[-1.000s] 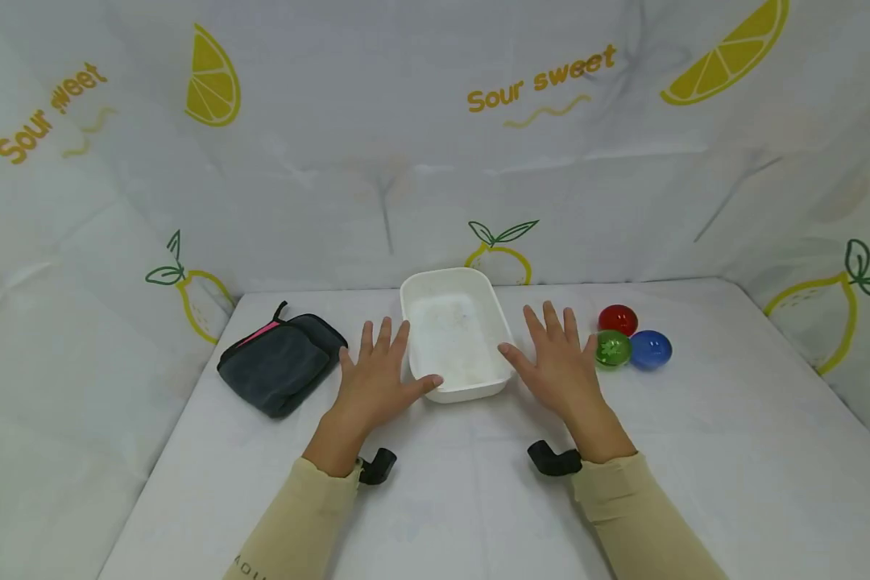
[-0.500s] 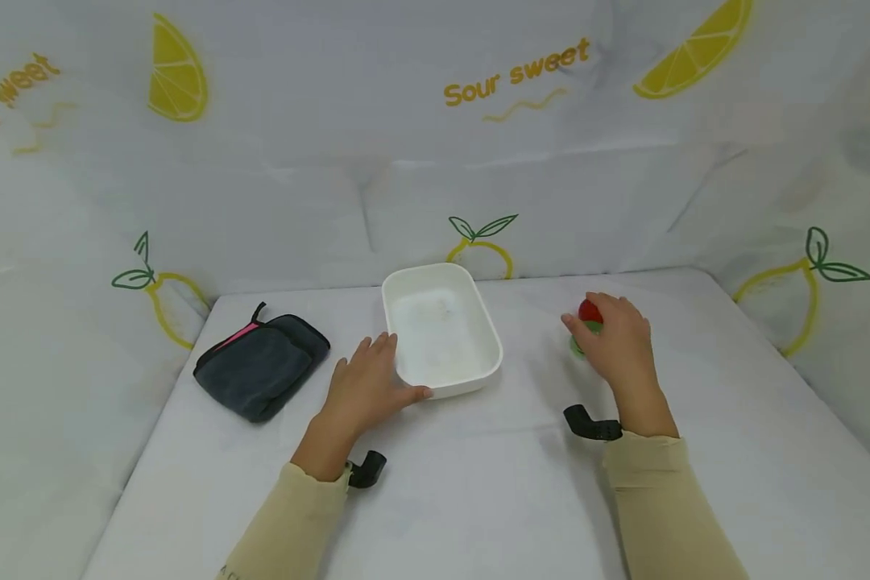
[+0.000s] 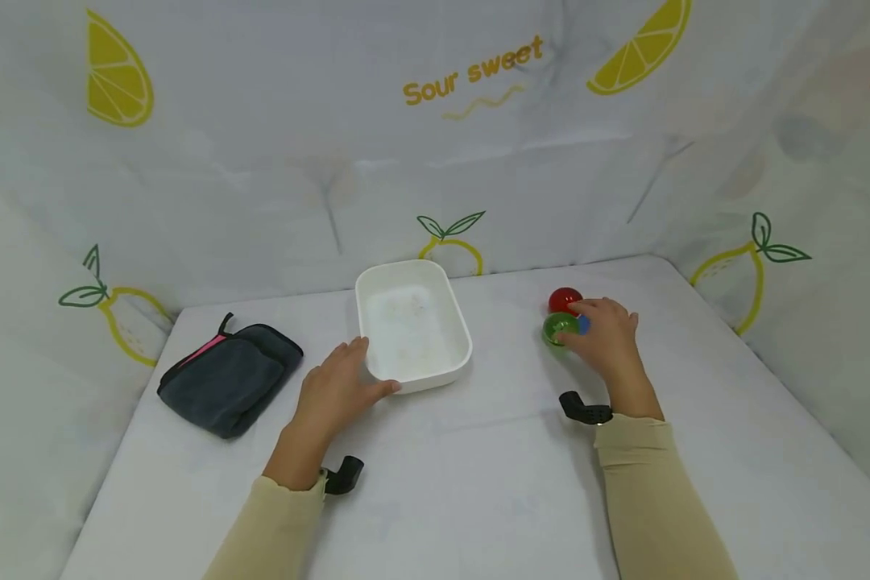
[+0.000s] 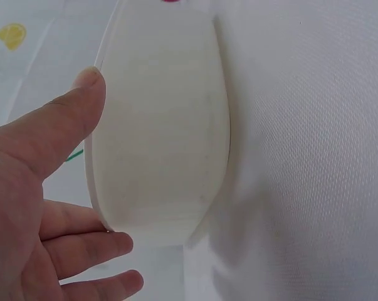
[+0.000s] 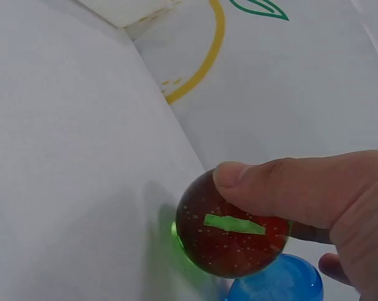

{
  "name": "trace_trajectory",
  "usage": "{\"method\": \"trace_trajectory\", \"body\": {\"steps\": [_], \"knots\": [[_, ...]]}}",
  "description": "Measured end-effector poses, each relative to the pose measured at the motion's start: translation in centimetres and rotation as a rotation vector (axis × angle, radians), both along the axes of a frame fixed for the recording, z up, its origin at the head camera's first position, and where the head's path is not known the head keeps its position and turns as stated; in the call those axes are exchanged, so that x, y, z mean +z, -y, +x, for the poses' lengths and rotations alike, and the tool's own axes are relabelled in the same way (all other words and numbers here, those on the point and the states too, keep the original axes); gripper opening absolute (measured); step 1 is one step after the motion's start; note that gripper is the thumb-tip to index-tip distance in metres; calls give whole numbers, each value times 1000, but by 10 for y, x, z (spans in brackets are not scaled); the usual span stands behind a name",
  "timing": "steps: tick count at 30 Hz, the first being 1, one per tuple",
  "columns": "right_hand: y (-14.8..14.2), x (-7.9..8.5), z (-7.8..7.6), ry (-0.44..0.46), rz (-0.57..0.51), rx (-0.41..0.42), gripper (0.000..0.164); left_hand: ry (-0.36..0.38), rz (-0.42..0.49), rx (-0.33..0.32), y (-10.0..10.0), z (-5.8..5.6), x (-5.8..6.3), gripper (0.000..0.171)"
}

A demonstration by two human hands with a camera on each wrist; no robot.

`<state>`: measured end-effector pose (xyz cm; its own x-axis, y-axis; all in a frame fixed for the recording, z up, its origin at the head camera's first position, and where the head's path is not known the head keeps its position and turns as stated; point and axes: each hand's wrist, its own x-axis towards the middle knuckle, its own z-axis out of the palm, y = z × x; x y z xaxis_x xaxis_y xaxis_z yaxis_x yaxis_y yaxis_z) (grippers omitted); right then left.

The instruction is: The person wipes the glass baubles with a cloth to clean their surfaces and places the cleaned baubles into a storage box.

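Observation:
My left hand (image 3: 333, 391) holds the near left corner of a white rectangular tray (image 3: 413, 330). In the left wrist view its thumb lies at the rim of the tray (image 4: 157, 125), with fingertips against the adjoining side. Over at the right, my right hand (image 3: 609, 338) pinches a clear green ball (image 3: 558, 329) between thumb and fingers. Close up in the right wrist view, the ball (image 5: 204, 248) looks dark red inside with a bright green streak. A red ball (image 3: 561, 299) sits just behind it. The blue ball (image 3: 584, 325) is mostly hidden by my right hand.
A dark grey zip pouch (image 3: 232, 383) with pink trim lies left of the tray. White cloth covers the table (image 3: 464, 483), and a lemon-print sheet (image 3: 261, 201) hangs behind and at both sides.
My right hand has moved right from beside the tray to the balls and taken hold of the green one. The left hand has closed onto the tray's corner. The head view has turned right.

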<state>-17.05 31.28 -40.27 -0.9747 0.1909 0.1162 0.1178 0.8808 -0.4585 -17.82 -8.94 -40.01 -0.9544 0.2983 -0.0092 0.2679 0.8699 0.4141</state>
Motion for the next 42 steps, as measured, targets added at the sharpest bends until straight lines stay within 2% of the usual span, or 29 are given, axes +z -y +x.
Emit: {"method": "trace_trajectory", "body": {"steps": [4,10,19,22,25,29,34,38,42], "knots": [[6,-7,-5,9,41,34,66,-6,8,13,3,2,-1,90],[12,-14,-9,11,72,30,72,-14,8,20,7,5,0,88],[8,-20,-7,-43,78,15,69,-19,12,-8,6,4,-1,90],[7,-21,-5,-53,76,9,67,-12,4,-22,8,2,0,90],[6,-20,-3,-61,65,1,65,16,-1,-21,14,1,7,90],[7,-20,-3,-69,52,-6,65,52,-20,28,37,-2,19,87],[9,-23,-6,-87,55,2,65,83,-72,92,89,-3,26,83],[9,-23,-6,-126,65,7,61,164,-105,105,132,-2,30,84],[8,-21,-7,-148,72,4,56,246,-135,113,160,-2,27,91]]}}
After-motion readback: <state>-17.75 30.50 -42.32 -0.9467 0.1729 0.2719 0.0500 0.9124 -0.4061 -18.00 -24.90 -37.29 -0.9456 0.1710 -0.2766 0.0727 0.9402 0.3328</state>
